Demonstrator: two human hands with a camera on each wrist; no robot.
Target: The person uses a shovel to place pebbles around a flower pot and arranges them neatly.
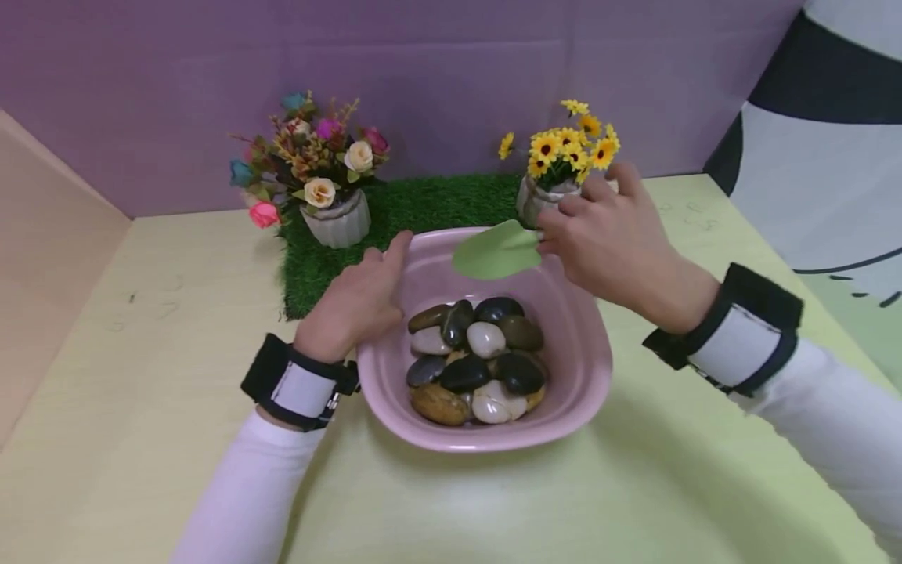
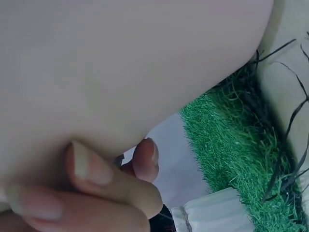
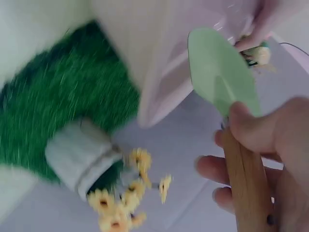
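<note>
A pink basin (image 1: 486, 439) with several smooth black, white and brown stones (image 1: 486, 340) in its bottom stands at the middle of the table. My left hand (image 1: 355, 301) grips the basin's left rim; in the left wrist view its fingers (image 2: 120, 186) curl against the basin's outer wall. With my right hand (image 1: 613, 235) I hold a small garden trowel by its wooden handle (image 3: 247, 186). The trowel's light green blade (image 1: 496, 251) points left above the basin's far side, apart from the stones. No stone or soil shows on the blade.
Behind the basin lies a strip of artificial grass (image 1: 444, 200). A pot of mixed flowers (image 1: 338, 219) stands at its left, and a pot of yellow flowers (image 3: 82, 157) at its right, close behind my right hand. A purple wall (image 1: 437, 94) rises at the back.
</note>
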